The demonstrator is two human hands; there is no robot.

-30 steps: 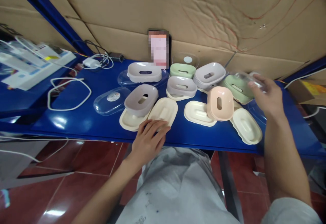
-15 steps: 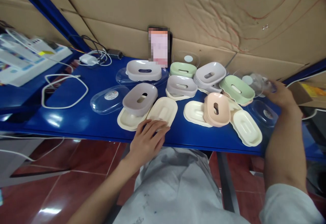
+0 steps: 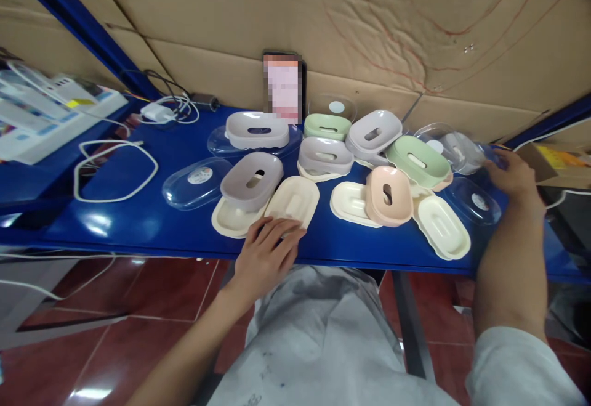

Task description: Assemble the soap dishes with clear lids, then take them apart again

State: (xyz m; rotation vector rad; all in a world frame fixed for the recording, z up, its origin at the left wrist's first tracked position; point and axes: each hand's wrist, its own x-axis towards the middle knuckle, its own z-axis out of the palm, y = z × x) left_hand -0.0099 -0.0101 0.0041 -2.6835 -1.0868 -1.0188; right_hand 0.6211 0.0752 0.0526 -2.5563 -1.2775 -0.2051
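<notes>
Blue tabletop [image 3: 152,221], glossy, set against a cardboard-lined wall; soap-dish parts spread across it

Left hand [image 3: 265,258]: palm down at the near edge, fingers loosely spread, fingertips resting on the near end of a cream tray [image 3: 295,199]; not closed round anything

Right hand [image 3: 512,175]: at the far right of the tabletop, fingers curled on a clear lid [image 3: 464,150] that lies tilted just behind and right of a green dish [image 3: 418,161]; how firm the grip is cannot be told, the lid being blurred

Beside the cream tray: a grey dish [image 3: 252,179] upside down, slot uppermost, overlapping a second cream tray [image 3: 228,220]; left of these a clear lid with round label [image 3: 196,181]

Centre right: a pink dish [image 3: 389,195] lying over a cream tray [image 3: 348,203]; another cream tray [image 3: 443,226] to its right; a further clear lid [image 3: 475,199] just below the right hand

Rear row: white and grey dishes, one pale green, a phone [image 3: 282,89] propped upright against the wall

Far left: white cable loop [image 3: 115,169], charger [image 3: 157,111], white boxes [image 3: 46,116]
</notes>
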